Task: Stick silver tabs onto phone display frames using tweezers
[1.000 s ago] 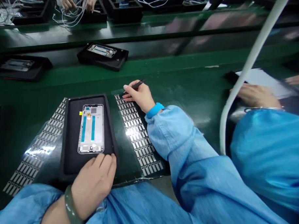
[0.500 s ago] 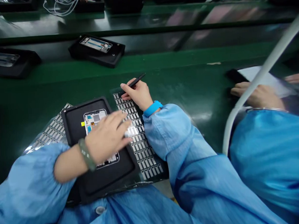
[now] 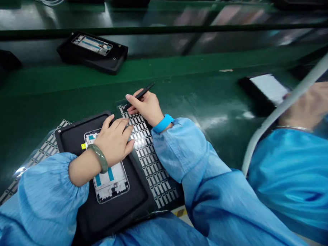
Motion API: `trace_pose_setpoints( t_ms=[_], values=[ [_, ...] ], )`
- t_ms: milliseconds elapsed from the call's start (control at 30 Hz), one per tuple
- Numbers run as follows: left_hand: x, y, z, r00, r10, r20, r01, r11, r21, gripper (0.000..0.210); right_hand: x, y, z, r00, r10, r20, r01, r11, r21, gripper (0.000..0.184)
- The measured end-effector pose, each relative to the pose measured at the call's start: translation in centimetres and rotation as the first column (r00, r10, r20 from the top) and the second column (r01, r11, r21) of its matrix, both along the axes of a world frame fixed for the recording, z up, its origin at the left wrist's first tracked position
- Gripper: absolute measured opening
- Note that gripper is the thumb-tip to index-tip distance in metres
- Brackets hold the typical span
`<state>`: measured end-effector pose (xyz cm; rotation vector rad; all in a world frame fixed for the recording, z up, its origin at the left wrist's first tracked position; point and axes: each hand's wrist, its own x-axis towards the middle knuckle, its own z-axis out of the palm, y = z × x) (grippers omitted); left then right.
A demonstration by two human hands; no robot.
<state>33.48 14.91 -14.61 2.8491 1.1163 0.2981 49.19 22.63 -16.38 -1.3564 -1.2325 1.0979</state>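
Your left hand (image 3: 114, 142) is over the phone frame (image 3: 115, 187) with its fingers spread, and I can't tell if it touches. The frame lies in a black tray (image 3: 103, 220), close to you on the green tabletop (image 3: 201, 103). Your right hand (image 3: 146, 106) pinches a thin black tool (image 3: 147, 89) at the far end of a sheet of little silver bits (image 3: 152, 166). That sheet is just right of the tray.

Phone frames (image 3: 119, 176) in black trays (image 3: 103, 220) mark an electronics assembly workshop.
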Motion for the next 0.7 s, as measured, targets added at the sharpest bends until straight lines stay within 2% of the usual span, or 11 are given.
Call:
trace_pose_setpoints(
  t_ms=[500,700],
  values=[
    [0.54,-0.17,0.33,1.0,0.019,-0.013,-0.019,1.0,0.008,0.039,0.2,0.33,0.97,0.995,-0.057,-0.087,0.043,0.987,-0.154,0.017],
    [0.59,-0.13,0.43,1.0,0.025,-0.003,-0.025,1.0,-0.007,0.038,0.0,0.33,0.9,0.996,-0.054,-0.069,0.043,0.988,-0.151,0.015]
  ],
)
